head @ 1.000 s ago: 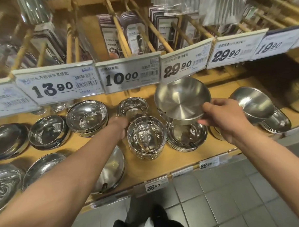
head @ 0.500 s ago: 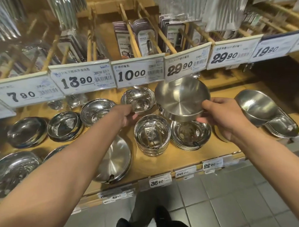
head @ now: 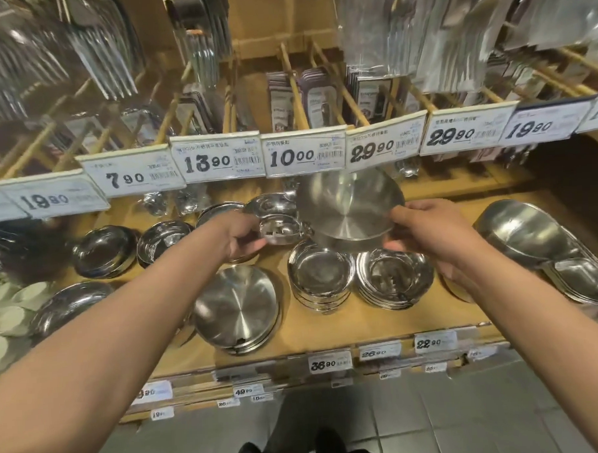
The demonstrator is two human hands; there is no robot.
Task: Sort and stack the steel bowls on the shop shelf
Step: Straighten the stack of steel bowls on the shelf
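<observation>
My right hand (head: 435, 234) grips a wide steel bowl (head: 350, 207) by its right rim, tilted on edge so its brushed underside faces me, above the shelf. My left hand (head: 241, 237) holds a small shiny steel bowl (head: 280, 230) lifted just left of the wide one. Below them stand a stack of small bowls (head: 322, 276) and a stack of shallow bowls (head: 394, 277). A flat steel plate stack (head: 236, 309) lies at the front. More bowls (head: 164, 237) sit further left, and another small bowl (head: 272, 203) sits behind my left hand.
The wooden shelf (head: 364, 333) carries price tags along its front edge. An upper rail of price labels (head: 301, 156) hangs just above the wide bowl. Tilted steel trays and an oval dish (head: 545, 249) fill the right. White dishes (head: 6, 314) lie far left. Grey floor tiles below.
My left hand has reached to the back, taken the small bowl and lifted it beside the wide bowl. The right hand keeps the wide bowl tilted in nearly the same spot.
</observation>
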